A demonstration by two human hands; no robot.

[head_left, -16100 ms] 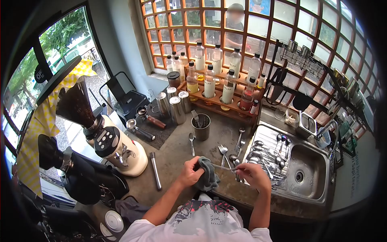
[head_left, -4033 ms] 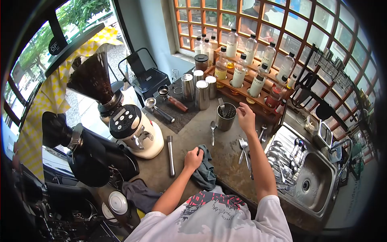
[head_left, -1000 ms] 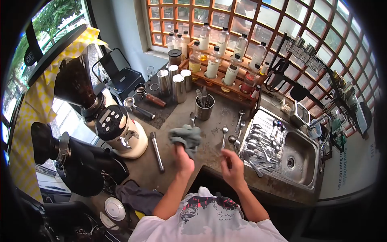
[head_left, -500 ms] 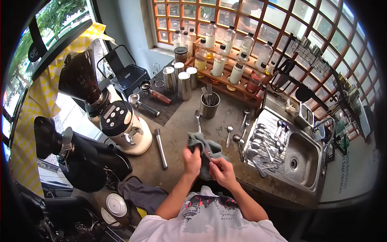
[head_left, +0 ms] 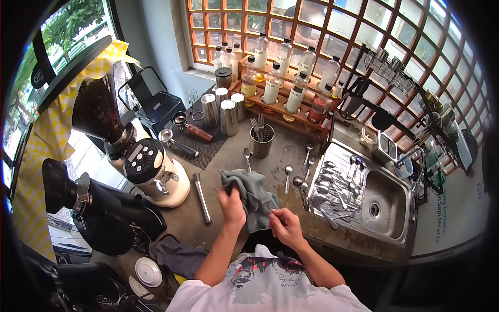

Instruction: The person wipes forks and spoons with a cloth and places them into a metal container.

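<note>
My left hand (head_left: pixel 232 208) is closed on a grey-green cloth (head_left: pixel 253 188), which spreads out and hangs down to the right of it. Fingers and thumb of my right hand (head_left: pixel 285 223) pinch the end of a slim piece of cutlery (head_left: pixel 268 207) lying against the cloth; its kind is too small to make out. Just beyond the cloth, a spoon (head_left: pixel 247 158) lies on the counter. Behind it stands a perforated metal holder (head_left: pixel 261 147) with several forks (head_left: pixel 258 125). Another spoon (head_left: pixel 288 178) lies to the right.
On the right, a steel sink (head_left: pixel 385 208) has a drainboard heaped with spoons and forks (head_left: pixel 337 187). To the left are a tamper-like metal rod (head_left: pixel 202 198), a coffee grinder (head_left: pixel 160 179) and portafilters (head_left: pixel 193 130). Steel cups (head_left: pixel 229 118) and a wooden bottle rack (head_left: pixel 280 110) stand at the back.
My left hand has moved left with the cloth, which is now opened out wider. My right hand has stayed close by, slightly lower, still pinching the cutlery. The camera view has shifted slightly.
</note>
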